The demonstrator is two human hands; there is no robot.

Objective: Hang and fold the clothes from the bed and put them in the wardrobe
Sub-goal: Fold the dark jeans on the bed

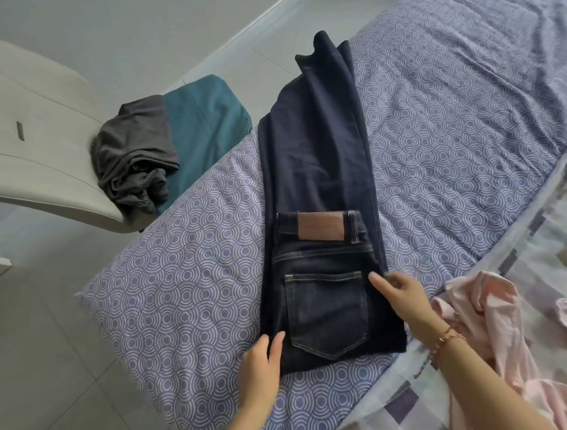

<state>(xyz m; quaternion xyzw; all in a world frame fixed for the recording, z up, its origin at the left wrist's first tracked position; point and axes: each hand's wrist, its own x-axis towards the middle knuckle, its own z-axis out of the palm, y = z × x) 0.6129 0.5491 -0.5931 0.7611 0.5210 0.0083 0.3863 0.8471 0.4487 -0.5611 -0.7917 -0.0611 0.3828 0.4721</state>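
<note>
Dark blue jeans lie lengthwise on the bed, legs together, with the waist end folded back over them so the brown patch and a back pocket face up. At the near left corner of the fold, my left hand grips the denim, thumb on top. My right hand rests on the right edge of the jeans with fingers relaxed, a bracelet on its wrist. A crumpled pink garment lies at the lower right.
A grey garment is heaped on a teal stool beside the bed's far-left edge. A white wardrobe door stands open at the left. A pale checked blanket covers the right side of the bed.
</note>
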